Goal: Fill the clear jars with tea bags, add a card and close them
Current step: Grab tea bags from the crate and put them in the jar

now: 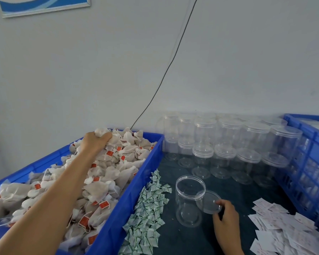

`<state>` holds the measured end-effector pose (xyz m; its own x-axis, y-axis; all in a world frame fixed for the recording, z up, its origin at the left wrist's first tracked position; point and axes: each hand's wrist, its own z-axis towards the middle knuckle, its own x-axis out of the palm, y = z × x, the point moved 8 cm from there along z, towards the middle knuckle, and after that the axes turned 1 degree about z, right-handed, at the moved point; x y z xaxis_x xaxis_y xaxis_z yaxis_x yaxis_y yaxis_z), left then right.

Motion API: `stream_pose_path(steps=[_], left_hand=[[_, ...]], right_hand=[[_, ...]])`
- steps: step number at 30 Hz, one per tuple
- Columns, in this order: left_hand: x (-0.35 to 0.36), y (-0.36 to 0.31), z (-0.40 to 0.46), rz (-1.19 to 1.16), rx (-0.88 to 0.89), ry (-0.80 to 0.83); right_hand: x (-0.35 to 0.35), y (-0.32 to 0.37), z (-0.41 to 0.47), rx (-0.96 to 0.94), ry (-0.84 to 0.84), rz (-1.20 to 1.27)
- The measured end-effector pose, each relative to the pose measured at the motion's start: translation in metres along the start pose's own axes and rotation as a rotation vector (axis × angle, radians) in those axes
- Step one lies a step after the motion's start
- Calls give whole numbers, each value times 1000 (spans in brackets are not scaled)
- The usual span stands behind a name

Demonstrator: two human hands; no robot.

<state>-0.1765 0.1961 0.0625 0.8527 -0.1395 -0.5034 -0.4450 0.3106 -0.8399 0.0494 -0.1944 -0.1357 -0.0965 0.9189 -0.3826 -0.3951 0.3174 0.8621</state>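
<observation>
An open clear jar (pixel 189 201) stands empty on the dark table top. My right hand (pixel 226 219) holds its clear lid (pixel 208 201) by the edge, just right of the jar's mouth. My left hand (pixel 95 141) reaches far into the blue crate (pixel 145 173) and grips a bunch of tea bags (pixel 101 132) near its back end. The crate is heaped with beige tea bags (pixel 103 181) carrying red tags. White cards (pixel 276 229) lie in a loose pile at the lower right.
Several closed empty clear jars (pixel 228 144) are stacked in two layers against the back wall. Small green-and-white sachets (pixel 149 208) lie in a strip beside the crate. A second blue crate (pixel 309 162) stands at the right edge. A black cable (pixel 164 70) hangs down the wall.
</observation>
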Motion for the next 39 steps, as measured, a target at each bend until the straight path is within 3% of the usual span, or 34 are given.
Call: stream_pose_path(steps=[3,6,12,16,20,23,26,29,33,36,39], left_hand=[[-1,-2,-6,-301,-108,-23],[17,-17,-20,-684,-236,58],[97,-67,-76,-1140,-472,460],[153,-82,-124,-1291,-568,683],[182,-65,-158,-1349,-687,713],[190,-49,-163,-1395,-706,698],[190,-35,-158,-1393,-646,657],[175,-18,-147,-1235,-456,509],[151,-6,-143,-962,-119,362],[144,4,-147,-805,92,286],[147,13,-153,-809,173,270]], right_hand=[[0,2,0,-10,-9,4],[1,2,-1,-9,-6,12],[-3,6,-6,-23,-27,104],[-14,12,-8,40,-106,303],[-40,51,1,-8,-206,426],[-47,102,20,-116,-106,442],[-31,151,33,-211,115,337],[1,181,39,-279,328,192],[41,195,43,-296,508,92],[60,196,41,-243,617,148],[69,194,34,-278,713,142]])
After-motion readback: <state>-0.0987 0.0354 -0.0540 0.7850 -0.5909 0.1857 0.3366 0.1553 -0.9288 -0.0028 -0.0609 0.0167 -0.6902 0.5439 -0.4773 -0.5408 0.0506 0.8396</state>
